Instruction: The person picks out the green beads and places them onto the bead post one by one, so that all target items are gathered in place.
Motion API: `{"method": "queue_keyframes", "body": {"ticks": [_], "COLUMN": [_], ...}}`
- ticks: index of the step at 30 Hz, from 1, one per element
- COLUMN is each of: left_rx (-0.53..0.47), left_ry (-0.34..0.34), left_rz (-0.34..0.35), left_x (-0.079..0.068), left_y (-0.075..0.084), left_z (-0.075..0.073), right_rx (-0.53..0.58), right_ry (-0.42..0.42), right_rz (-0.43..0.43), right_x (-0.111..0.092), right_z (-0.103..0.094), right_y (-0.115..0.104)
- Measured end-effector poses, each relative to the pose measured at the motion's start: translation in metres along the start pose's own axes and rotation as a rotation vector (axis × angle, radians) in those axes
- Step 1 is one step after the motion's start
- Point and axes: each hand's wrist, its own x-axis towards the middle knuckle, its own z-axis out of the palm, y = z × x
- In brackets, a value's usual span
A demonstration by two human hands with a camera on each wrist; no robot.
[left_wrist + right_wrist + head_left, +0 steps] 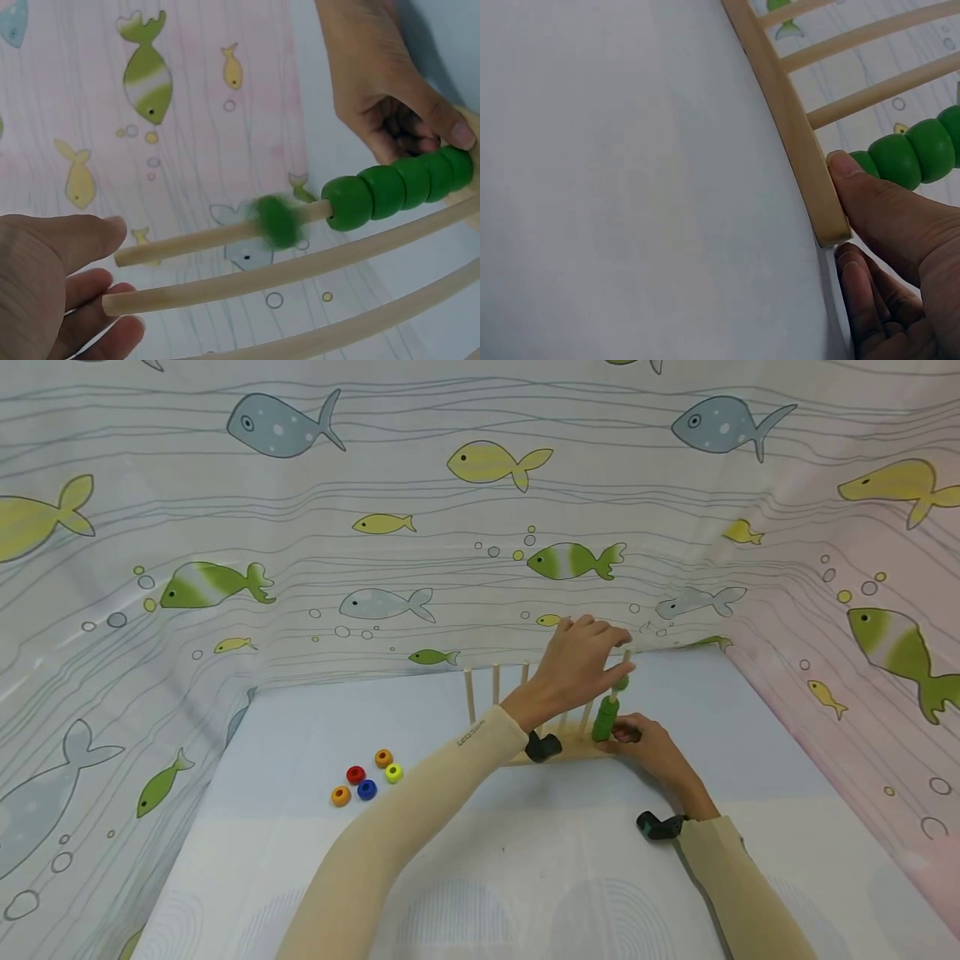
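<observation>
A wooden peg rack [799, 142] has several upright pegs [470, 697] on a long base. On its rightmost peg stands a stack of green beads [401, 186], low against the base. One more green bead [278, 222], blurred, is on the same peg above the stack, apart from it. My left hand [579, 662] is over the top of that peg with its fingers spread and nothing in them; the bead is clear of the fingers. My right hand [654, 750] holds the right end of the base, its thumb [855, 180] on the top beside the lowest bead.
Left of the rack, several loose beads lie on the white table: two orange beads [383, 758], a red bead [356, 774], a blue bead [367, 789] and a yellow bead [393, 772]. A fish-print curtain [480, 552] surrounds the table's back and sides.
</observation>
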Motion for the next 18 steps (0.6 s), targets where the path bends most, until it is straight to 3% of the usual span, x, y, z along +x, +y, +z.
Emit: {"method": "queue_keyframes", "body": {"ticks": [10,18], "left_rx": [-0.014,-0.01], "left_ry": [0.041,0.018], "left_rz": [0.047,0.042], "left_x": [-0.007,-0.014], "left_y": [0.001,-0.007], "left_z": [-0.008,-0.018], "right_rx": [0.006,-0.003], "right_ry": [0.0,-0.005], "right_rz": [0.012,-0.007], "right_x": [-0.001,-0.001], "right_z": [0.0,0.0], "right_y": [-0.002,0.0]}}
